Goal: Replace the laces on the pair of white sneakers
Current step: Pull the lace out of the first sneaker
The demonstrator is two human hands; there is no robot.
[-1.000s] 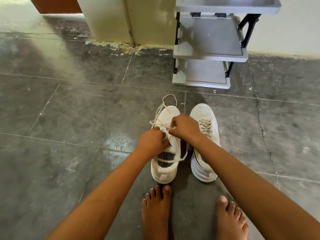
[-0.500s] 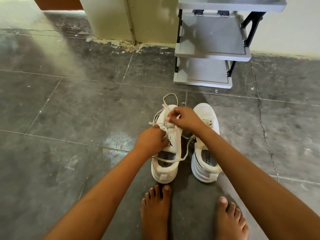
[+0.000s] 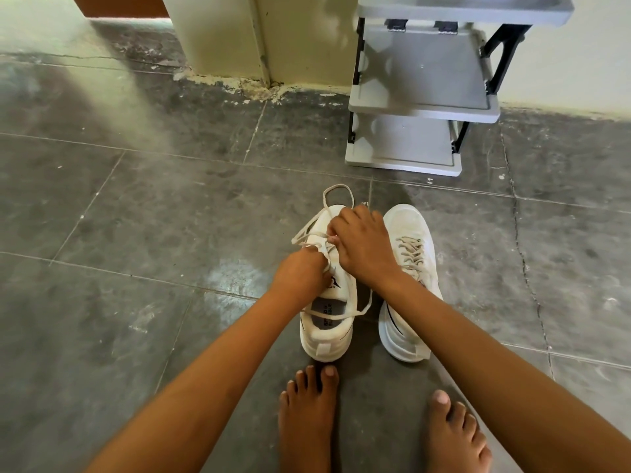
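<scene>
Right, grey plastic tiered shoe rack (image 3: 423, 107) by the wall (image 3: 580, 46); before it on the floor (image 3: 136, 216), the pair of white mesh sneakers (image 3: 406, 227), light and soft, I reckon. Left hand (image 3: 300, 274) curls round, right hand (image 3: 365, 247) pinches the left shoe's flat beige lace (image 3: 336, 316): limp, so I'd grip near an eyelet. One strand drapes over that shoe's opening.

Two white sneakers stand side by side on the grey tiled floor (image 3: 136, 233), toes pointing far. Both hands work over the left sneaker (image 3: 338, 295). The left hand (image 3: 300, 274) curls on its lace (image 3: 341, 315) at the eyelets, and the right hand (image 3: 365, 244) pinches the lace just beyond. A loose loop lies past the toe. The right sneaker (image 3: 409, 230) is laced. Bare feet (image 3: 307, 421) stand near, and a grey shoe rack (image 3: 423, 107) stands far.
</scene>
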